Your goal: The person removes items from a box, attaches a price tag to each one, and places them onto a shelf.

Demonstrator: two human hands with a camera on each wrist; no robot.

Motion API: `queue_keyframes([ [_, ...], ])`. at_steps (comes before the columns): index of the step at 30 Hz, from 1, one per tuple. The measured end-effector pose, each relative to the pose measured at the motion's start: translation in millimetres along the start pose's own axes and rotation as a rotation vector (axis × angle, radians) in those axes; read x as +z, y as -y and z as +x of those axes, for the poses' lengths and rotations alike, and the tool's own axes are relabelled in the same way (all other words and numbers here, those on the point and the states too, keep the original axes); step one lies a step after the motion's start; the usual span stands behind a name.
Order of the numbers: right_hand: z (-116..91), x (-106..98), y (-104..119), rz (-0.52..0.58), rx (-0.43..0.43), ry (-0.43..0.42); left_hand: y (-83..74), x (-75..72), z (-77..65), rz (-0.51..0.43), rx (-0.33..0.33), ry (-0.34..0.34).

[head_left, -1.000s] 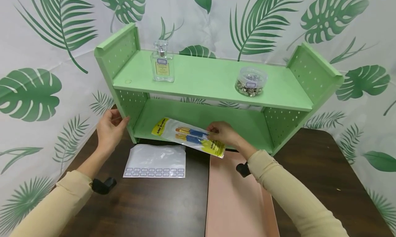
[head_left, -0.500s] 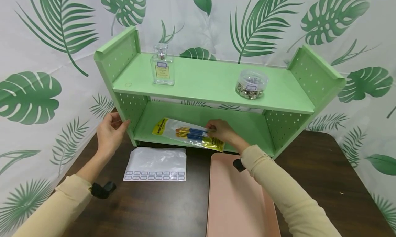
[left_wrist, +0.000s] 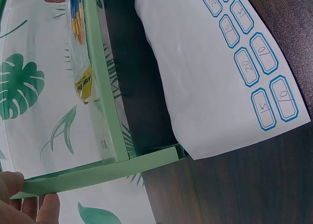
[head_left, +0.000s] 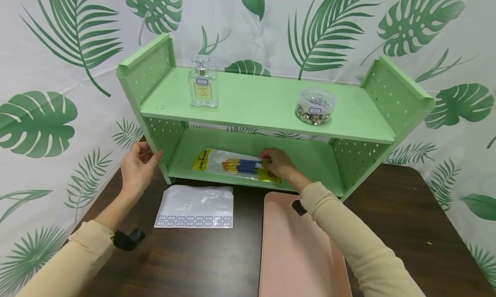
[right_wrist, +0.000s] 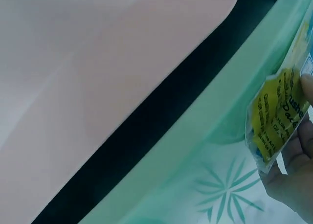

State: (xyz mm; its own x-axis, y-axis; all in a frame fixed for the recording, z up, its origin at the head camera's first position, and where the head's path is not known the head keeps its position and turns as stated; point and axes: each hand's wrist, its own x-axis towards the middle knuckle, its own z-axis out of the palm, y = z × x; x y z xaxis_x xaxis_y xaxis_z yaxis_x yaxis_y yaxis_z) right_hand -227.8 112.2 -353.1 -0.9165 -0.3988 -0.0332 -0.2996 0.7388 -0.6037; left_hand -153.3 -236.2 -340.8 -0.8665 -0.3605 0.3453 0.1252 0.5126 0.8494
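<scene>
A green two-tier shelf with perforated side panels stands on the dark table. My left hand grips the front edge of its left panel, thumb in front and fingers behind; in the left wrist view the fingers curl under that green edge. At the lower tier, my right hand pinches a clear pack of artist brushes near its right end. Blue handles and yellow labels show through the plastic. The pack lies along the front of the lower tier. Its yellow end shows beside the fingers in the right wrist view.
On the upper tier stand a glass perfume bottle and a round clear jar of small metal pieces. Before the shelf lie a sheet of blue-framed labels and a pink tray. A leaf-print cloth hangs behind.
My right hand has brought the brush pack down and back onto the lower tier, its right end swinging in toward the shelf. My left hand keeps its grip on the panel.
</scene>
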Motion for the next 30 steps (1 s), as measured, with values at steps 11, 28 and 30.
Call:
queue_keyframes([
  [11, -0.8, 1.7, -1.1, -0.015, 0.017, -0.030, -2.7, -0.6, -0.6, 0.016, 0.003, 0.000],
  [28, -1.6, 6.4, -2.3, -0.061, 0.054, -0.068, -2.8, -0.6, -0.9, 0.001, -0.003, 0.003],
  [30, -2.5, 6.2, -2.6, -0.063, 0.052, -0.070, -2.9, -0.7, -0.8, 0.002, -0.003, 0.004],
])
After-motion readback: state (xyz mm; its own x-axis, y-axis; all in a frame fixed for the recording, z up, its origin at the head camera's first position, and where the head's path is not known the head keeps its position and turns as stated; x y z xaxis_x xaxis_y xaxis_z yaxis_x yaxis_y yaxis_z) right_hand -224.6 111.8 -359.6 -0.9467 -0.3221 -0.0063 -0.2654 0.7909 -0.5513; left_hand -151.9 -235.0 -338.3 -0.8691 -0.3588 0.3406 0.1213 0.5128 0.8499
